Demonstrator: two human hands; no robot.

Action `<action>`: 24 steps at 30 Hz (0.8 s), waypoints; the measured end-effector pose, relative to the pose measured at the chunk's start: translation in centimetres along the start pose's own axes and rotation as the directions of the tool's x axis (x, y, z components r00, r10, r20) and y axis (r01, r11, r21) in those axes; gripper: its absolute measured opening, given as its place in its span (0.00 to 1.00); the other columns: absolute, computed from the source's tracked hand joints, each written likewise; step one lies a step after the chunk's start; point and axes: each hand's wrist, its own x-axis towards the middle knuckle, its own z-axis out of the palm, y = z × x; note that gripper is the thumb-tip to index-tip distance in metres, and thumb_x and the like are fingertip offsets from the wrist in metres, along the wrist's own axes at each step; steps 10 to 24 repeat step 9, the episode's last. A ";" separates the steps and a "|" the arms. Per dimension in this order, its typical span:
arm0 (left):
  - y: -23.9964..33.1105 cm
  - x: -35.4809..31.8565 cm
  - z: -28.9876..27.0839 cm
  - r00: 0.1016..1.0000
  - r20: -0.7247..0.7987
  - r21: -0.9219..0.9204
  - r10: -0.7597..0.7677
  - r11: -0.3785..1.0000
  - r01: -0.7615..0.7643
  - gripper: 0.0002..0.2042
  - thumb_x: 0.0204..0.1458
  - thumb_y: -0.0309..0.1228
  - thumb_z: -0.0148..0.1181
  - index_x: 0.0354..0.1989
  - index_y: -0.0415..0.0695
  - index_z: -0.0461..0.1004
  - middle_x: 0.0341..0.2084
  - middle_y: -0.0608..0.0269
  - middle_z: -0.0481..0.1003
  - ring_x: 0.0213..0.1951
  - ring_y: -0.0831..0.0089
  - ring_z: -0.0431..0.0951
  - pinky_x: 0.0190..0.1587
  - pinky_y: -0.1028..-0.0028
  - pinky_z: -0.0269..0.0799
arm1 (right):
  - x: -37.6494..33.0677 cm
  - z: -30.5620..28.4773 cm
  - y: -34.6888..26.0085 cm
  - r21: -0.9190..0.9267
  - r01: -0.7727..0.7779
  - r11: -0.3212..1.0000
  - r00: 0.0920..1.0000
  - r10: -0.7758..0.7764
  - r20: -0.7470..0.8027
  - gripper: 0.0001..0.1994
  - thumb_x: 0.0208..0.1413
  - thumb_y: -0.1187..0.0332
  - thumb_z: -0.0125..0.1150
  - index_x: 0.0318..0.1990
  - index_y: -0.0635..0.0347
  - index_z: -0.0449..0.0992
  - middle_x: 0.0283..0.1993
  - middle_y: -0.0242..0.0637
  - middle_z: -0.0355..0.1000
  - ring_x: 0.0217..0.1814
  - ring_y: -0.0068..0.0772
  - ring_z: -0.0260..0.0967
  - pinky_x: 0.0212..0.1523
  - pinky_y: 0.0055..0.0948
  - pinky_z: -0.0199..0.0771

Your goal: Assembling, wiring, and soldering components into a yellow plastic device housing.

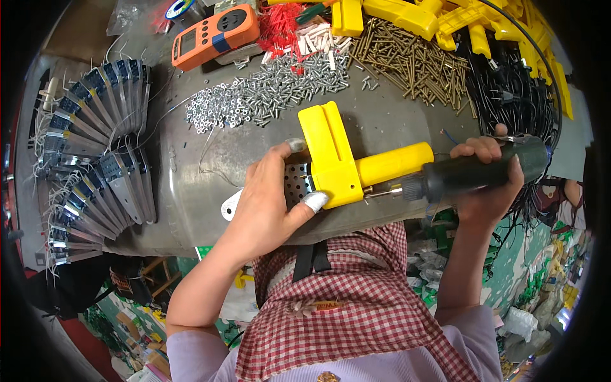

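Note:
My left hand (pixel 262 202) grips a yellow plastic housing (pixel 331 149) with a round handle pointing right; silvery covers sit on the thumb and a fingertip. A perforated metal plate (pixel 297 181) sticks out of the housing's left side, partly under my fingers. In my right hand (pixel 480 207) is a black electric screwdriver (pixel 468 175), held level with its bit pointing left. The bit reaches a screw at the housing's lower right side, beneath the round handle. Whether the screw is fully in, I cannot tell.
Piles of nuts (pixel 216 107), short screws (pixel 296 83) and long brassy screws (pixel 407 60) lie beyond my hands. An orange meter (pixel 216 37) stands at the back left. Metal plates with wires (pixel 95 114) fan out at left. Black cables (pixel 509 92) and yellow housings (pixel 407 16) fill the right.

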 end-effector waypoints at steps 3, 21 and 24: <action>0.0 -0.1 0.1 0.999 0.004 -0.017 -0.035 0.999 0.035 0.34 0.46 0.37 0.65 0.57 0.36 0.55 0.50 0.42 0.66 0.52 0.44 0.64 0.55 0.55 0.60 | 0.3 -0.2 -0.6 -0.030 0.050 0.998 0.999 -0.050 0.007 0.23 0.54 0.62 0.52 0.56 0.59 0.61 0.33 0.29 0.60 0.39 0.25 0.60 0.54 0.36 0.59; -0.4 -0.2 0.3 0.995 0.014 -0.100 -0.098 0.990 0.099 0.34 0.46 0.38 0.65 0.58 0.35 0.55 0.50 0.41 0.66 0.53 0.44 0.64 0.56 0.55 0.60 | 0.1 -0.7 0.5 0.093 -0.011 0.996 0.998 0.005 0.066 0.24 0.54 0.60 0.53 0.57 0.58 0.60 0.36 0.30 0.62 0.40 0.26 0.61 0.56 0.37 0.58; -0.4 -0.2 0.3 0.995 0.014 -0.100 -0.098 0.990 0.099 0.34 0.46 0.38 0.65 0.58 0.35 0.55 0.50 0.41 0.66 0.53 0.44 0.64 0.56 0.55 0.60 | 0.1 -0.7 0.5 0.093 -0.011 0.996 0.998 0.005 0.066 0.24 0.54 0.60 0.53 0.57 0.58 0.60 0.36 0.30 0.62 0.40 0.26 0.61 0.56 0.37 0.58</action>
